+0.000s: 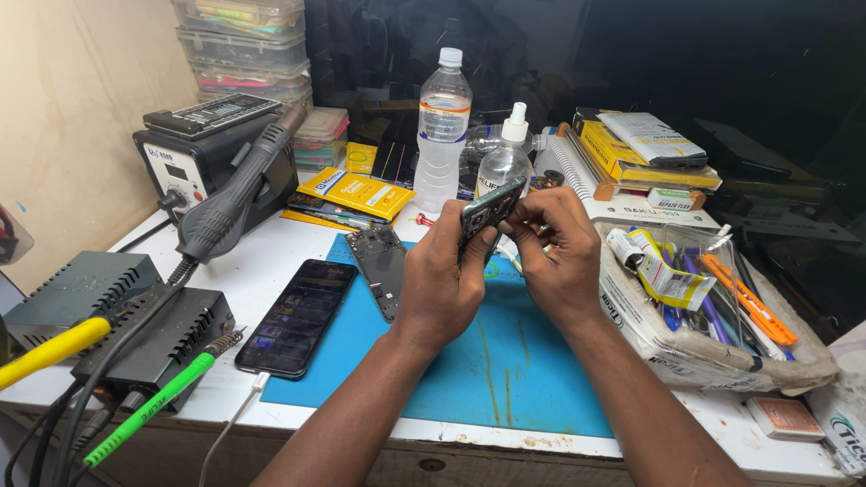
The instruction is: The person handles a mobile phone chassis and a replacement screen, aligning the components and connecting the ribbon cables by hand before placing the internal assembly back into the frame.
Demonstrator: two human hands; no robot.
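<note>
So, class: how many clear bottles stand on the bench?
2: a tall capped bottle behind the mat, and a shorter spray bottle just right of it. Others may be hidden behind.

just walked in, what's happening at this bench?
A person holds a dark phone part up over the blue work mat with both hands: the left hand grips it from below, the right hand works at its edge. An opened phone frame lies on the mat, and another phone, screen lit and cabled, lies beside it. A hot-air station stands at left.
</note>
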